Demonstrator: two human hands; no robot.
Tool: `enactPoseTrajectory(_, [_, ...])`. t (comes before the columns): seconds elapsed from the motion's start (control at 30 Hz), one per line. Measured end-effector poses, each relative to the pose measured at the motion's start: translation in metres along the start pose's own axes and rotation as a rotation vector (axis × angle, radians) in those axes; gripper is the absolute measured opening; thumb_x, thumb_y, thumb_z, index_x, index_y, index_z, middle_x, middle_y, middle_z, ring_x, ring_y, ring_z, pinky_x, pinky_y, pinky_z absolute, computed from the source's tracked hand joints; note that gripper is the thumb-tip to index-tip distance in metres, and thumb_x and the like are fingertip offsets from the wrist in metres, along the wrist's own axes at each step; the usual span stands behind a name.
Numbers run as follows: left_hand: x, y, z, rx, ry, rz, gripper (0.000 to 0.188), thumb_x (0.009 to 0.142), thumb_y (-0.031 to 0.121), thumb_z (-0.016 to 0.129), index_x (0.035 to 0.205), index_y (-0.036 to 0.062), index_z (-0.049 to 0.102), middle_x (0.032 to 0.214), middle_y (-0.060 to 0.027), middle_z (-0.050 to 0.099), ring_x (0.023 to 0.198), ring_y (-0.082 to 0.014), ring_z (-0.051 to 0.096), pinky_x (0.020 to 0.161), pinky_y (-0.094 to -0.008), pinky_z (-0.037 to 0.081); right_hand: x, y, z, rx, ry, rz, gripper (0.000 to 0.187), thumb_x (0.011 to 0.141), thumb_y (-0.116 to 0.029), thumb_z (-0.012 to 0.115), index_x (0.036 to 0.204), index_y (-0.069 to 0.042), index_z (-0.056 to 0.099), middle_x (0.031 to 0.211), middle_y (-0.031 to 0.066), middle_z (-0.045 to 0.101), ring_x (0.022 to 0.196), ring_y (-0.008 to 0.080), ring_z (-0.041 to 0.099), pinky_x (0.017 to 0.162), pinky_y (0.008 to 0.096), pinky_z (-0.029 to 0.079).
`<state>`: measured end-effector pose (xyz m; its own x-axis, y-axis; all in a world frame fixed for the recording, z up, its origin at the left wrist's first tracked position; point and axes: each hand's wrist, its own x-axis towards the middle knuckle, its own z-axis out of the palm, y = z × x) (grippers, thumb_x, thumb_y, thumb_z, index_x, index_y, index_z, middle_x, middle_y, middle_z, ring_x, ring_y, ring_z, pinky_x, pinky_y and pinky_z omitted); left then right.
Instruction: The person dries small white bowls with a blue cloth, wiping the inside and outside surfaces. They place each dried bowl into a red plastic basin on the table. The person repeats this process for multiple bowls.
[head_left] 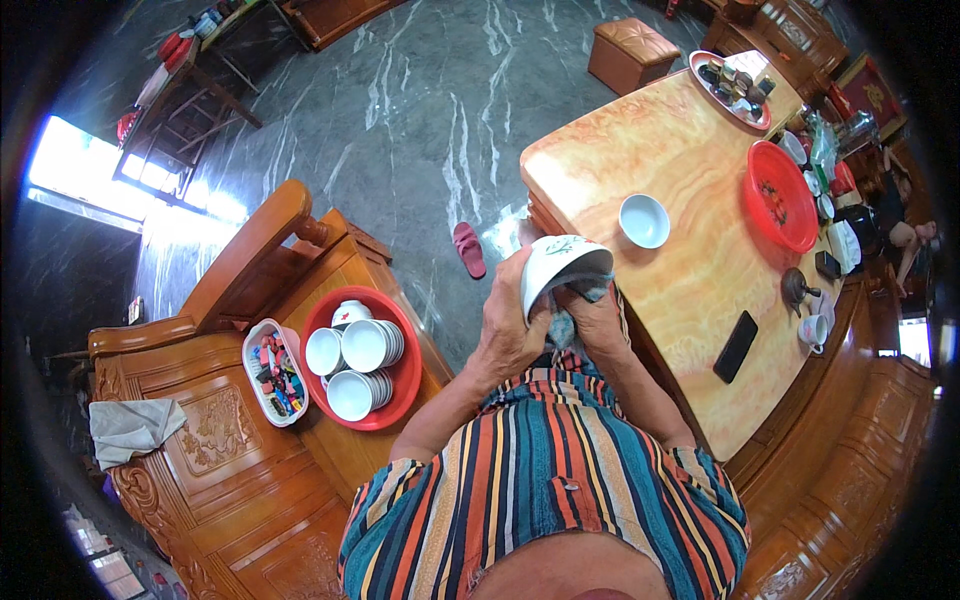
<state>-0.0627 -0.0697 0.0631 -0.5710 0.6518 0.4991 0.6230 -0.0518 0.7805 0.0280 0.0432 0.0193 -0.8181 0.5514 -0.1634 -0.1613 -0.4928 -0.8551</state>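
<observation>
In front of my chest a white bowl (552,258) with a green and red pattern is tilted on its side. My left hand (508,325) grips it from the left, fingers closed round its wall. My right hand (598,322) presses a grey-blue cloth (562,328) into the bowl's open side; part of the cloth hangs between my hands. A second white bowl (644,221) stands on the marbled table to the right. On the wooden bench at my left, a red basin (408,408) holds several stacks of white bowls (364,345).
Beside the red basin is a white basket (287,414) of small colourful items. The marbled table (690,300) carries a black phone (736,347), another red basin (790,200), a tray (762,122) and a cup (812,331). A pink slipper (468,250) lies on the floor. Another person sits at the far right.
</observation>
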Motion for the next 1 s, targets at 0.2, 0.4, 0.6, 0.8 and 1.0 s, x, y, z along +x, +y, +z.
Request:
enactPoseTrajectory(0.2, [0.006, 0.007, -0.027, 0.011, -0.265, -0.1, 0.063, 0.074, -0.005, 0.058, 0.132, 0.0008, 0.037, 0.119, -0.0246, 0.051, 0.111, -0.0393, 0.052, 0.094, -0.041, 0.042, 0.001, -0.012, -0.018, -0.335, -0.123, -0.118, 0.038, 0.086, 0.0, 0.062, 0.123, -0.003, 0.052, 0.113, 0.0028, 0.059, 0.105, 0.0127, 0.054, 0.092, 0.0285, 0.044])
enactPoseTrajectory(0.4, [0.011, 0.015, -0.037, 0.264, -0.494, -0.007, 0.064, 0.066, 0.003, 0.064, 0.126, -0.0014, 0.041, 0.098, -0.0206, 0.052, 0.09, -0.0383, 0.054, 0.08, -0.0451, 0.044, 0.002, -0.038, -0.026, -0.924, -0.286, -0.249, 0.024, 0.075, -0.009, 0.071, 0.097, -0.002, 0.063, 0.085, 0.0119, 0.067, 0.081, 0.0245, 0.066, 0.073, 0.0335, 0.051])
enactPoseTrajectory(0.6, [0.008, 0.018, -0.034, 0.3, -0.569, -0.059, 0.055, 0.068, 0.011, 0.064, 0.12, 0.0006, 0.048, 0.098, -0.0199, 0.057, 0.092, -0.0375, 0.056, 0.083, -0.0444, 0.043, 0.0, -0.051, -0.015, -1.202, -0.368, -0.412, 0.038, 0.068, -0.01, 0.074, 0.102, -0.005, 0.059, 0.094, 0.0162, 0.064, 0.084, 0.0356, 0.063, 0.073, 0.0379, 0.051])
enactPoseTrajectory(0.8, [0.005, 0.015, -0.034, 0.157, -0.268, -0.043, 0.047, 0.07, 0.011, 0.063, 0.115, 0.0026, 0.052, 0.104, -0.0195, 0.059, 0.095, -0.0371, 0.058, 0.084, -0.0415, 0.045, 0.002, -0.036, -0.015, -0.803, -0.286, -0.278, 0.026, 0.076, -0.009, 0.069, 0.099, -0.001, 0.06, 0.091, 0.0121, 0.066, 0.078, 0.023, 0.064, 0.071, 0.0333, 0.05])
enactPoseTrajectory(1.0, [0.004, 0.011, -0.027, 0.058, -0.084, -0.079, 0.042, 0.077, 0.014, 0.062, 0.115, 0.0013, 0.051, 0.1, -0.0183, 0.059, 0.091, -0.0326, 0.059, 0.081, -0.0394, 0.045, -0.013, 0.007, -0.002, -0.121, -0.042, 0.044, 0.02, 0.094, -0.01, 0.054, 0.112, -0.003, 0.058, 0.105, 0.0032, 0.061, 0.094, 0.0114, 0.055, 0.083, 0.0265, 0.046])
